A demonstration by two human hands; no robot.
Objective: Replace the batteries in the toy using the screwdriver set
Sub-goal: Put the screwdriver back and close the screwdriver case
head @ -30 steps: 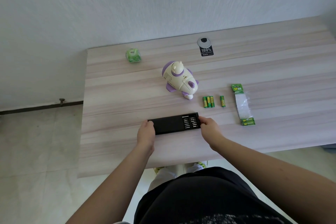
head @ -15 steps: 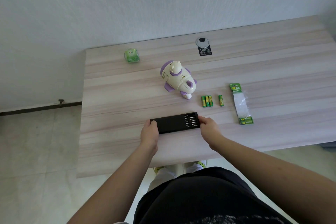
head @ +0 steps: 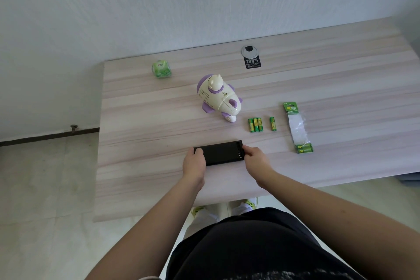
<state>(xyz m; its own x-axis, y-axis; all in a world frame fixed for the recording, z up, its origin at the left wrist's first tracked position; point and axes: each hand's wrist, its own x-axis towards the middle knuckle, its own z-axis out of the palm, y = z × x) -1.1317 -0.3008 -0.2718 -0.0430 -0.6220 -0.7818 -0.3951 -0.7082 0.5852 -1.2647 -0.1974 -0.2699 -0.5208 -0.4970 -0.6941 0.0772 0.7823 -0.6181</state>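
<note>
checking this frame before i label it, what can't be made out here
Head view, the only one:
- Screwdriver set: its left end lies under the left hand, its right end under the right hand; the bits are too small to tell apart.
- Toy: no battery cover can be made out.
- Batteries: label print too small.
- Table: cut off at the right edge.

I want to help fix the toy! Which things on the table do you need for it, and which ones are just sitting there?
For the job:
- toy
- screwdriver set, held by the left hand and right hand
- four loose batteries

Just lying about:
- battery wrapper, looks emptied
- green cube
- black tag
</note>
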